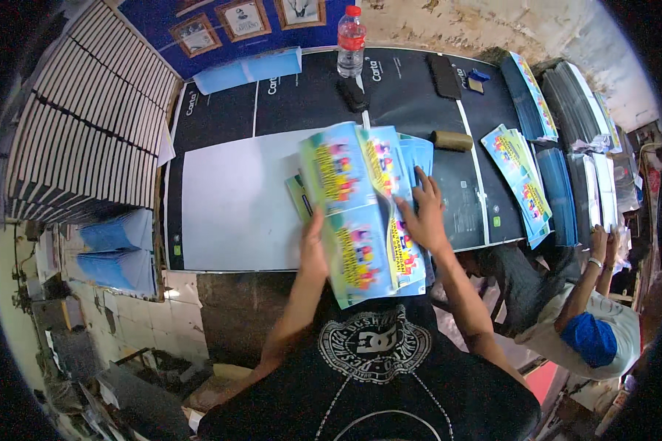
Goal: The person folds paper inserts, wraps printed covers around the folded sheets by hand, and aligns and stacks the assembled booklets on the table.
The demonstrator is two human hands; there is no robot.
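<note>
A colourful printed sheet [348, 220], blurred in part, is raised and bowed over more such sheets at the table's near edge. Its left edge is in my left hand [314, 246], whose fingers are partly hidden behind the paper. My right hand [426, 217] rests at the right side of the sheets with fingers spread, the thumb touching the printed paper. Beneath and beyond it, light-blue sheets [418, 153] stick out. A green corner of another sheet [299, 197] shows on the left.
A white board [235, 198] covers the table's left part. Behind stand a water bottle [351, 44] and a brown block [451, 140]. Printed sheets [518, 176] lie fanned at right. Tall book stacks [88, 125] rise at left. A co-worker [588, 331] handles papers at right.
</note>
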